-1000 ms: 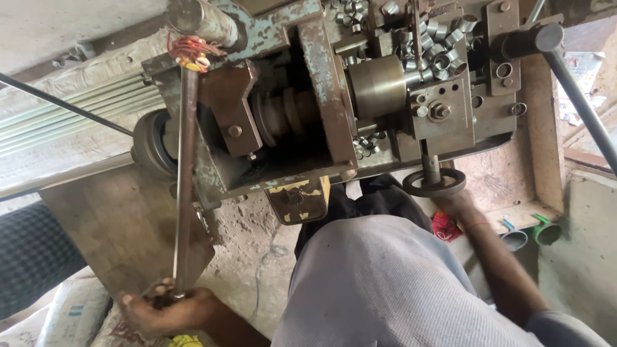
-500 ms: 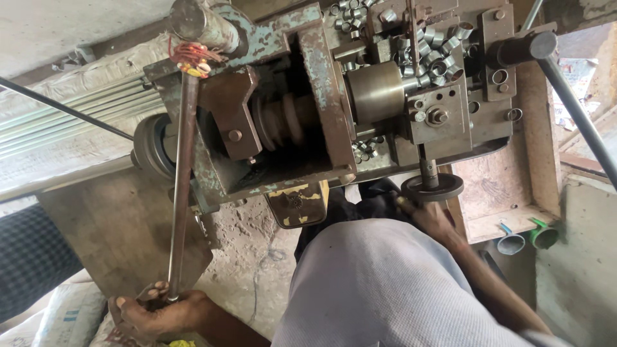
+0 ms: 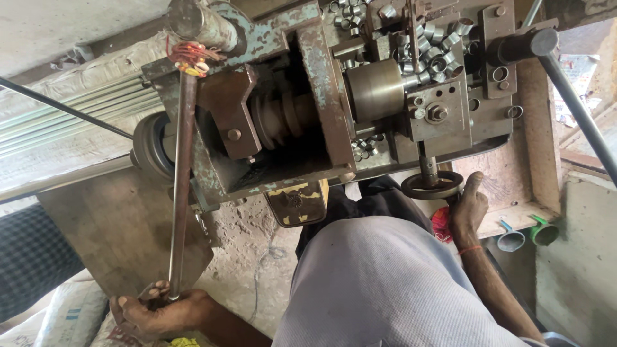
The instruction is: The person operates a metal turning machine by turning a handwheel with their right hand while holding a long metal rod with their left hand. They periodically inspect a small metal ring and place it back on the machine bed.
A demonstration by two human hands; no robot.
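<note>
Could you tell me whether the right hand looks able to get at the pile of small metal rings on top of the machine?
Probably yes: the right hand rests at the handwheel, and the metal rings lie uncovered beyond it.

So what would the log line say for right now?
left hand: gripping long metal rod | right hand: on small handwheel | lathe: metal rings on top

Left hand (image 3: 157,311) low, fingers curled in a closed grip, right hand (image 3: 467,209) raised, thumb extended upward

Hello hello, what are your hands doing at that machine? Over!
Left hand gripping the long metal rod at its lower end. Right hand on the small handwheel. Nothing in the way.
</note>
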